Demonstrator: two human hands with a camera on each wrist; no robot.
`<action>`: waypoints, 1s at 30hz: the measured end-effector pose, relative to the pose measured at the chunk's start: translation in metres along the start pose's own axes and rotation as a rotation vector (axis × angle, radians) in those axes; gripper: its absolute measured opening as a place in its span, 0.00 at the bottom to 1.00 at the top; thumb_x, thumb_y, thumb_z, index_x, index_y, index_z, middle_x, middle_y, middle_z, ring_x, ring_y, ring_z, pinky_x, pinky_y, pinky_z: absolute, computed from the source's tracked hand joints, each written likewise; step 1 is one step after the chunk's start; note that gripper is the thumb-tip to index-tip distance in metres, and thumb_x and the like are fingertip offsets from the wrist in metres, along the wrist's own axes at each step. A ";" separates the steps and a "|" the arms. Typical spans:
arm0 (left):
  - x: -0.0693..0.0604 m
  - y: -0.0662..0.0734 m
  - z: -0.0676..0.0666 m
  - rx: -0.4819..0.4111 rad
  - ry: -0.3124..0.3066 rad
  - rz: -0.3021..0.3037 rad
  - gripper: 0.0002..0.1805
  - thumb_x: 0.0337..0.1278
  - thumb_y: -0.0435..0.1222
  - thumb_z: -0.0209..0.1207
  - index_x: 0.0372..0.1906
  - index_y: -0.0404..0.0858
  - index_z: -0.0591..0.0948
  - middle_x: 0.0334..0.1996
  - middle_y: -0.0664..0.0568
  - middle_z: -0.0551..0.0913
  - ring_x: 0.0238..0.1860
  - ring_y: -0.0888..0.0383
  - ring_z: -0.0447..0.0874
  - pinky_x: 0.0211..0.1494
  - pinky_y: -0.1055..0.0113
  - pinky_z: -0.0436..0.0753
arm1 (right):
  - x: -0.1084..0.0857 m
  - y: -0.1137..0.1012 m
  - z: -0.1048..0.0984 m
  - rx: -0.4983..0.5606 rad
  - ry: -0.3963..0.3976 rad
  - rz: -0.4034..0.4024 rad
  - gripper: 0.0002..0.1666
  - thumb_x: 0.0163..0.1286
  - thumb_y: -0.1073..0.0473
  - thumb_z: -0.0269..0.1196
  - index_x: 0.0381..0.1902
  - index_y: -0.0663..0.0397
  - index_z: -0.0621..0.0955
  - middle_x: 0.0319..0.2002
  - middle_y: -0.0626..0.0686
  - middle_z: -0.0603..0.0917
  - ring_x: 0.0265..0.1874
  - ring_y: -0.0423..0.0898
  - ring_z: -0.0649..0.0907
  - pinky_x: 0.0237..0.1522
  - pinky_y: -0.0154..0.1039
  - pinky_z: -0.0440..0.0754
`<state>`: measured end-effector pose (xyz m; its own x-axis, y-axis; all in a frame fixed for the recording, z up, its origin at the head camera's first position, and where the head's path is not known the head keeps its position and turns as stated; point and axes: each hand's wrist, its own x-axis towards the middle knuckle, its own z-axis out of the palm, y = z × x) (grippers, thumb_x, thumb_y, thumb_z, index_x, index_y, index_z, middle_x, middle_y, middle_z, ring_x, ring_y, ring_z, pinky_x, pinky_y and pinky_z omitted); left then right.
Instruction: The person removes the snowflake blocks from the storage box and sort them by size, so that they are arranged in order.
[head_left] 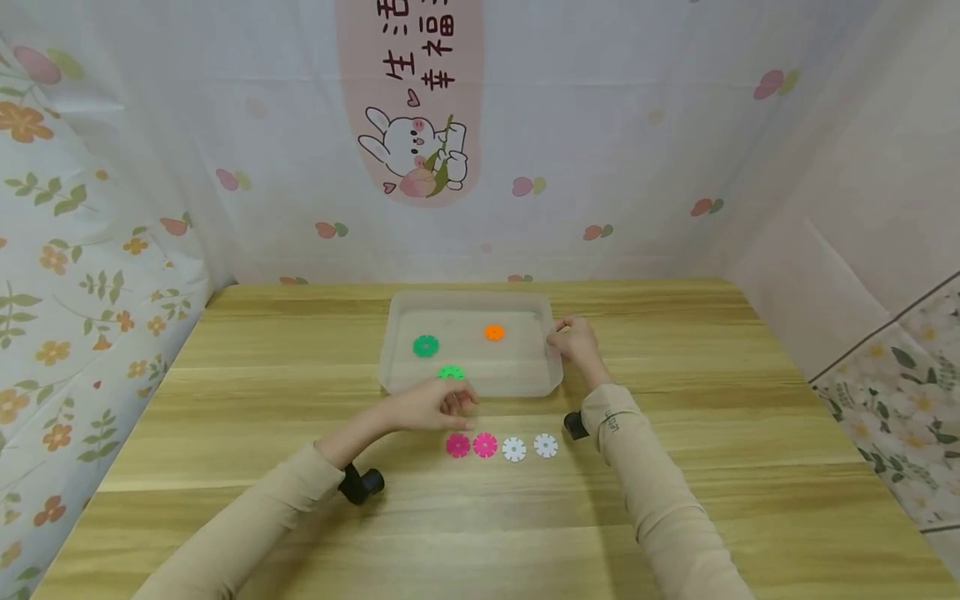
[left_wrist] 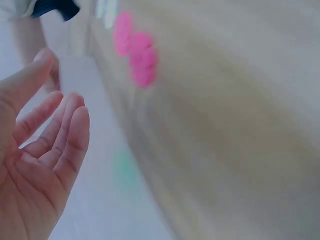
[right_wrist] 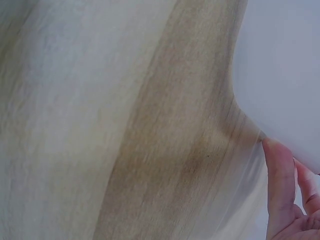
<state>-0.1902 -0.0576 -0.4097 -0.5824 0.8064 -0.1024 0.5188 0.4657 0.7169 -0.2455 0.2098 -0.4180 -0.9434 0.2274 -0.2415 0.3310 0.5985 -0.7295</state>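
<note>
A translucent plastic tray (head_left: 468, 388) sits on the table, with a dark green notched disc (head_left: 426, 346), an orange notched disc (head_left: 494, 332) and a bright green notched disc (head_left: 451, 372) inside. My right hand (head_left: 576, 340) pinches the tray's right rim; the right wrist view shows the thumb (right_wrist: 281, 172) against that edge. Over the tray's near edge, my left hand (head_left: 431, 406) hovers with loosely bent fingers and holds nothing. Just in front of it, two pink notched discs (head_left: 485, 445) and two white notched discs (head_left: 513, 449) lie in a row on the table.
The wooden table (head_left: 300, 350) extends to both sides of the tray. Behind it hangs a patterned white cloth (head_left: 285, 150), and a flowered cloth (head_left: 82, 275) hangs at the left. Both wrists carry black camera mounts (head_left: 362, 484).
</note>
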 end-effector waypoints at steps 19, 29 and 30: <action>0.103 -0.013 -0.035 0.204 0.135 -0.404 0.24 0.57 0.36 0.57 0.56 0.29 0.69 0.55 0.39 0.71 0.56 0.46 0.71 0.58 0.58 0.73 | 0.004 0.003 0.005 0.000 -0.006 0.015 0.06 0.56 0.68 0.54 0.32 0.63 0.76 0.41 0.62 0.77 0.15 0.40 0.71 0.16 0.28 0.71; 0.150 -0.047 -0.027 0.390 0.093 -0.420 0.10 0.51 0.33 0.60 0.36 0.31 0.76 0.41 0.44 0.74 0.39 0.54 0.67 0.44 0.66 0.71 | 0.001 0.001 0.007 0.016 0.004 0.029 0.08 0.57 0.67 0.53 0.34 0.63 0.76 0.43 0.62 0.77 0.20 0.43 0.73 0.17 0.29 0.72; 0.164 -0.065 -0.023 0.400 0.087 -0.422 0.09 0.49 0.33 0.61 0.34 0.32 0.76 0.40 0.44 0.74 0.38 0.54 0.66 0.41 0.66 0.70 | 0.002 0.001 0.006 0.016 0.002 0.032 0.08 0.57 0.67 0.52 0.34 0.63 0.76 0.43 0.62 0.77 0.20 0.43 0.73 0.17 0.29 0.72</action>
<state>-0.3343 0.0362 -0.4574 -0.8303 0.4965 -0.2531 0.4170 0.8548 0.3090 -0.2469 0.2066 -0.4228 -0.9321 0.2485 -0.2636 0.3611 0.5786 -0.7314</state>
